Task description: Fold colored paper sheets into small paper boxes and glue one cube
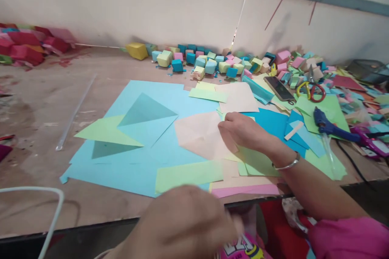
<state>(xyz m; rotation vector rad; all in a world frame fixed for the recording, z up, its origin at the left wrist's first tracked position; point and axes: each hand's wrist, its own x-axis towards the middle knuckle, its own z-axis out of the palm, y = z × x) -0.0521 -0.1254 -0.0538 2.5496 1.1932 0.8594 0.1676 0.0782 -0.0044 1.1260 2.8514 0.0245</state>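
Low in the head view, close to the camera, my left hand (182, 222) is smeared by motion. Its fingers cannot be made out clearly, and it hides the table edge behind it. My right hand (243, 131) is closed at the right side of a creased pale pink paper (197, 133), its fingertips pressed together on that edge. The pink paper lies on large light blue sheets (146, 174). To its left stands a folded green paper (106, 129) next to a folded blue-grey paper (146, 109). A light green strip (188, 174) lies nearer me.
Small paper cubes (209, 64) line the wall, with a red and pink pile (27, 46) at far left. A phone (278, 88), scissors (311, 89) and a blue glue gun (334, 127) lie right. A clear glue stick (75, 113) and white cable (56, 210) lie left.
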